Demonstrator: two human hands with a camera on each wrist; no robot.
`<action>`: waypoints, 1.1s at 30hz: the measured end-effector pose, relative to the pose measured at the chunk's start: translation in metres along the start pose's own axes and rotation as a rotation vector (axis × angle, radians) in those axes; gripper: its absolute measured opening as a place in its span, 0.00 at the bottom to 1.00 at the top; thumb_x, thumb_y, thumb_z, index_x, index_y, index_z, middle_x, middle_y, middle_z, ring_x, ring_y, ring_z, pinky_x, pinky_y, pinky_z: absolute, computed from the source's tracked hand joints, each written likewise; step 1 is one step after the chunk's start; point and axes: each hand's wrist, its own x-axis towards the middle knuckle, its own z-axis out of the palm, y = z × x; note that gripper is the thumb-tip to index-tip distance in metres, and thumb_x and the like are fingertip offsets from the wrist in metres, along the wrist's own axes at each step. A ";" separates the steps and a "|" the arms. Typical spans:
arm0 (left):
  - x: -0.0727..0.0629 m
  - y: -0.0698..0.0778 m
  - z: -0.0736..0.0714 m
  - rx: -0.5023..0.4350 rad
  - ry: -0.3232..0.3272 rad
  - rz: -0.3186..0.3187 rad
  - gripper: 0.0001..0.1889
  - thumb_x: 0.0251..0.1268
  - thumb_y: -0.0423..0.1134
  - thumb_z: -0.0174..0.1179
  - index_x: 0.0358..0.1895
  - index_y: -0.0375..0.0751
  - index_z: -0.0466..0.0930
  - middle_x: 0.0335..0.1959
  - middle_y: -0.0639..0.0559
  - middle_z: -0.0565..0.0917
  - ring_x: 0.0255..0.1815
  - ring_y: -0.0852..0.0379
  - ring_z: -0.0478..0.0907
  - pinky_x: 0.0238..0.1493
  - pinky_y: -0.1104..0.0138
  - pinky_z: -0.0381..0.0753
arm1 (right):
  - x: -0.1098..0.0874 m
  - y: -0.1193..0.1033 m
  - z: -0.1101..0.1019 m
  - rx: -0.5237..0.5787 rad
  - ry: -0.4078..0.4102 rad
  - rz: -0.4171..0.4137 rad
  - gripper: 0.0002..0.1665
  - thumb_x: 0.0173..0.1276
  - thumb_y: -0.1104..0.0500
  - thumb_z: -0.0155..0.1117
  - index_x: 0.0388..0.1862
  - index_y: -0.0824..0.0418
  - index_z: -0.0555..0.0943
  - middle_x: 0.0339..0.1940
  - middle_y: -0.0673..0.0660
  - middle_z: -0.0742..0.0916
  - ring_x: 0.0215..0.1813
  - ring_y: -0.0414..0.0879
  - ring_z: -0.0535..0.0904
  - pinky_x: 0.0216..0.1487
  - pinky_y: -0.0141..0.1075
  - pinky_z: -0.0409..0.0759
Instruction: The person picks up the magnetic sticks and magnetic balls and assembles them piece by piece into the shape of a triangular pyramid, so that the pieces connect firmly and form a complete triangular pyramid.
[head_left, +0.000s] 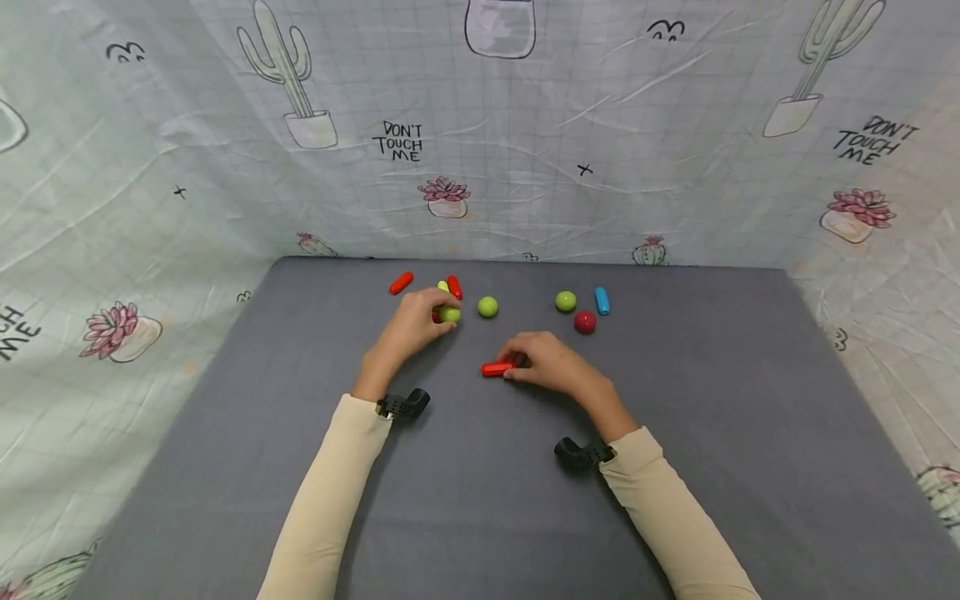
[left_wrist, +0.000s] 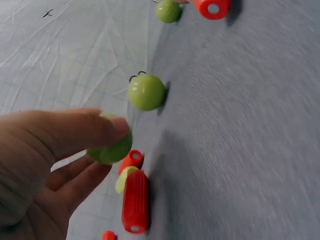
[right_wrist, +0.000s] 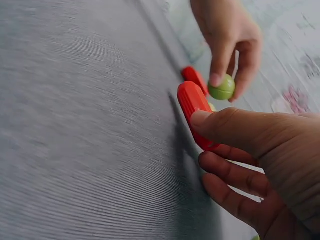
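My left hand [head_left: 414,319] pinches a glossy green ball [left_wrist: 114,149] between thumb and fingers, close over the back left of the grey table. A red ribbed capsule-shaped piece [left_wrist: 135,202] lies below it in the left wrist view, beside a yellow-green piece [left_wrist: 125,178] and another red piece [left_wrist: 132,158]. My right hand [head_left: 551,362] grips a red ribbed capsule-shaped piece [right_wrist: 192,107], thumb on one side, near the table's middle. A second green ball [head_left: 487,307] rests on the cloth, just right of the left hand.
At the back right, a green ball [head_left: 566,301], a dark red ball [head_left: 585,322] and a blue capsule-shaped piece [head_left: 602,301] lie grouped. Farther left is a red piece [head_left: 401,282]. Behind the grey table [head_left: 465,500] hangs a printed cloth [head_left: 525,117].
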 end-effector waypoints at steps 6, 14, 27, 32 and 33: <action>0.013 0.002 0.005 -0.124 -0.080 0.030 0.17 0.59 0.32 0.74 0.53 0.37 0.88 0.52 0.45 0.86 0.50 0.49 0.83 0.54 0.58 0.82 | -0.001 0.015 -0.011 0.066 0.098 0.096 0.13 0.67 0.58 0.74 0.49 0.58 0.89 0.43 0.54 0.88 0.42 0.45 0.82 0.46 0.41 0.82; 0.020 0.010 0.012 -0.281 -0.147 -0.031 0.18 0.58 0.33 0.75 0.53 0.40 0.88 0.51 0.46 0.87 0.51 0.52 0.86 0.55 0.61 0.83 | -0.001 0.030 -0.016 0.121 0.211 0.167 0.13 0.66 0.58 0.75 0.49 0.59 0.90 0.43 0.55 0.90 0.42 0.47 0.84 0.47 0.44 0.83; 0.020 0.019 0.023 -0.265 -0.213 -0.045 0.17 0.57 0.39 0.77 0.50 0.45 0.89 0.45 0.54 0.89 0.42 0.57 0.83 0.48 0.63 0.82 | -0.001 0.031 -0.022 0.187 0.235 0.211 0.13 0.66 0.59 0.75 0.49 0.58 0.90 0.42 0.55 0.90 0.41 0.47 0.84 0.45 0.43 0.83; 0.021 0.023 0.029 -0.292 -0.228 -0.048 0.16 0.58 0.40 0.76 0.50 0.44 0.89 0.44 0.54 0.89 0.41 0.57 0.82 0.46 0.64 0.82 | 0.000 0.032 -0.021 0.192 0.235 0.211 0.13 0.66 0.59 0.75 0.49 0.59 0.90 0.41 0.56 0.90 0.40 0.46 0.85 0.44 0.43 0.83; 0.021 0.023 0.029 -0.297 -0.231 -0.050 0.17 0.58 0.40 0.76 0.50 0.43 0.89 0.44 0.54 0.88 0.41 0.57 0.83 0.47 0.64 0.82 | 0.000 0.032 -0.021 0.193 0.233 0.213 0.13 0.66 0.59 0.75 0.49 0.59 0.90 0.41 0.56 0.90 0.40 0.46 0.85 0.44 0.43 0.83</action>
